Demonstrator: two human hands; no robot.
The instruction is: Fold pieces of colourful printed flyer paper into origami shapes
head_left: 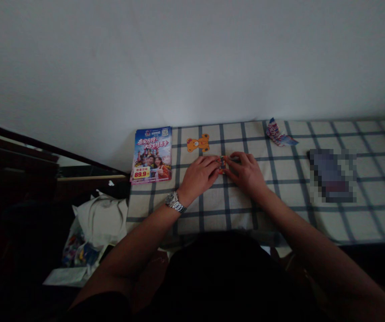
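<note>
My left hand (201, 173), with a metal watch on its wrist, rests on the checked cloth with its fingers together. Its fingertips press on the left side of a small orange-red piece (223, 164). From the other side, my right hand (245, 171) pinches the same piece with thumb and fingers. The piece lies low on the cloth, and the fingers cover much of it, so its exact kind is unclear. Just beyond my left hand lies a flat orange bear cutout (198, 143) with a red bow.
A stack of printed flyers (152, 154) lies at the table's left end. A folded printed paper (280, 136) sits near the wall, and a blurred dark object (331, 176) is on the right. White bags (101, 219) stand below the left edge of the checked tablecloth (289, 174).
</note>
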